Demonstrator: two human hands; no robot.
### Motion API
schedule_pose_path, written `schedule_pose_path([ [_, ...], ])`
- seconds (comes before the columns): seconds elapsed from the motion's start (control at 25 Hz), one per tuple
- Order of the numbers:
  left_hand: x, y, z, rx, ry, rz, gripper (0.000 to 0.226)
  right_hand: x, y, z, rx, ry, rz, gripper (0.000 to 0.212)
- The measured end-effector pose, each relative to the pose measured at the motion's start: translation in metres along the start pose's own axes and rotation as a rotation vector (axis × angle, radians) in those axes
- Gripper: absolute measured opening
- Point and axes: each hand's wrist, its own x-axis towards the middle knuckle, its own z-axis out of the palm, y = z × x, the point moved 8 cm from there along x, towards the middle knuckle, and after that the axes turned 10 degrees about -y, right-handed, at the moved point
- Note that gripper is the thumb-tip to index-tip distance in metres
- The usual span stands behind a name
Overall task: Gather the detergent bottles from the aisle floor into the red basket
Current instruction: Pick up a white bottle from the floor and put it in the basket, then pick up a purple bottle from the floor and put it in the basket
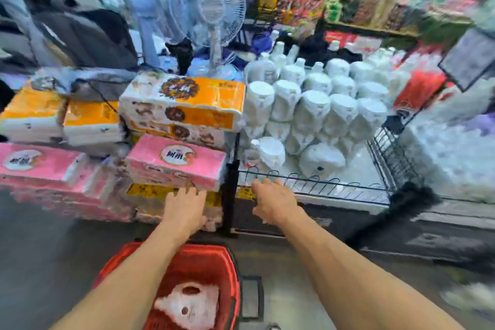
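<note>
A: What fills the view?
B: A wire rack (321, 184) crowded with white bottles (313, 107). Below it, the red basket (203, 256) holds one pale detergent bottle (187, 305) (blurred).
A: And the hands?
B: The left hand (184, 206) and right hand (276, 201) reach forward, fingers loosely spread, empty. The bottle is probably heavy and slick, so the handle hole is the best grip.

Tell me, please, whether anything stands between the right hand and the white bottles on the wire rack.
Only the low wire rail: the right hand is at it, and the white bottles lie just behind it. Nothing else visible stands between them.
</note>
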Motion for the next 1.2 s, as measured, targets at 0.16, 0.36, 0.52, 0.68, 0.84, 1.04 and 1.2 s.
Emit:
schedule_pose_path([
  [0.16,0.015,0.135,-0.060,0.103,0.067,0.232,0.059,-0.070,0.132,0.003,0.097,-0.009,0.232,0.045],
  [0.36,-0.001,0.336,-0.116,0.132,0.156,0.557,0.043,-0.209,0.309,0.035,0.265,0.047,0.573,0.045],
  [0.52,-0.060,0.509,-0.148,0.165,0.214,0.838,0.045,-0.385,0.428,0.090,0.425,0.086,0.942,0.048],
  [0.68,-0.136,0.655,-0.152,0.246,0.229,1.055,0.051,-0.542,0.488,0.145,0.579,0.153,1.261,0.044],
  [0.84,-0.184,0.769,-0.137,0.374,0.225,1.261,0.055,-0.623,0.527,0.193,0.692,0.157,1.471,0.040],
  [1.04,-0.213,0.888,-0.126,0.458,0.272,1.469,0.048,-0.641,0.571,0.234,0.802,0.158,1.564,0.039],
  [1.2,-0.206,0.943,-0.127,0.500,0.230,1.554,0.050,-0.629,0.580,0.241,0.904,0.196,1.599,0.037],
])
